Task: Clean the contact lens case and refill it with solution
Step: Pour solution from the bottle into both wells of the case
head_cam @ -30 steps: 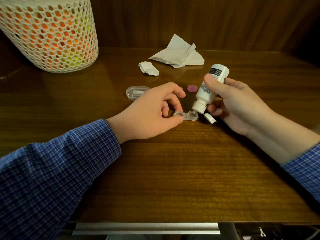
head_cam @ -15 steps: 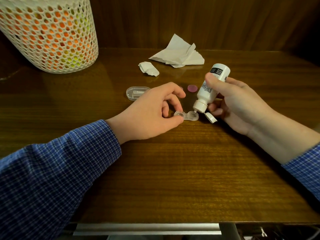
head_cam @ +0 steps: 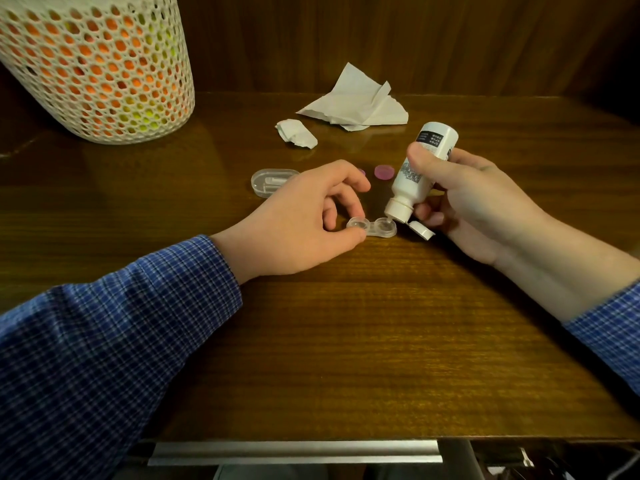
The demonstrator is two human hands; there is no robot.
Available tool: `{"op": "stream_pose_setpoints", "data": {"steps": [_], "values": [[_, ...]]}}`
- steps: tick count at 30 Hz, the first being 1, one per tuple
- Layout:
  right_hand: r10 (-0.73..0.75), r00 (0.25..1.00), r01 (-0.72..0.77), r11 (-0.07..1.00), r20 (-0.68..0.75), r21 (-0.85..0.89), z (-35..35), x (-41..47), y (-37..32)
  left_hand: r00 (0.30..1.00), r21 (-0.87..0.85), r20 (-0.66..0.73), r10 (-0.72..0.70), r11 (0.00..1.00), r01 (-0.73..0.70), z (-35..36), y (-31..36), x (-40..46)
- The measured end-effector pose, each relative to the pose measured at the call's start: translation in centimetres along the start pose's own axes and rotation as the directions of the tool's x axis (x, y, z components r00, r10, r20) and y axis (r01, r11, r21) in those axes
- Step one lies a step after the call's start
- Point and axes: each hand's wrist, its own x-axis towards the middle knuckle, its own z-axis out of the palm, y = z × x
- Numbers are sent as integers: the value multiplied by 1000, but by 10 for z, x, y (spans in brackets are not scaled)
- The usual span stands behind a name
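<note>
The clear contact lens case (head_cam: pixel 372 227) lies flat on the wooden tabletop (head_cam: pixel 346 341), both wells uncapped. The left hand (head_cam: pixel 298 220) pinches the case's left well between thumb and a curled finger, its heel resting on the wood. The right hand (head_cam: pixel 474 206) grips the white solution bottle (head_cam: pixel 420 171), thumb pressed across the label, fingers wrapped behind. The bottle is tipped neck-down, and its nozzle sits over the case's right well, at the rim or just above it; contact cannot be judged. The hinged flip cap (head_cam: pixel 420 232) hangs open just right of the case.

Against the frame one second back, the bottle stands slightly steeper and its base is a touch higher and farther right of the case, while the nozzle has stayed at the same well. Half a second ago the pose was already nearly the present one. The left hand and the case have not shifted.

Beyond the case lies a pink cap (head_cam: pixel 384 172); a second pink one (head_cam: pixel 361 172) peeks from behind the left hand's knuckles. Left of those sits a clear oval lid (head_cam: pixel 273 181). Farther back from the case lie a crumpled tissue scrap (head_cam: pixel 296 133) and a larger unfolded tissue (head_cam: pixel 356 100). Far left of the case stands a white mesh basket (head_cam: pixel 100 67) showing orange and yellow inside.
</note>
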Motion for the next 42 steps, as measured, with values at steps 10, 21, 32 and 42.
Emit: {"op": "stream_pose_setpoints", "data": {"steps": [10, 21, 32, 42], "values": [[5, 1000, -5, 1000, 8, 8, 0, -1, -1, 1000, 8, 2, 0, 1000, 0, 0, -2, 1], [23, 999, -23, 1000, -28, 7, 1, -3, -3, 1000, 4, 1, -6, 1000, 6, 0, -2, 1], [213, 969, -182, 958, -125, 223, -4, 4, -12, 1000, 54, 1, -4, 999, 4, 1, 4, -2], [224, 966, -184, 946, -127, 265, -2, -1, -14, 997, 241, 8, 83, 967, -82, 4, 14, -13]]}}
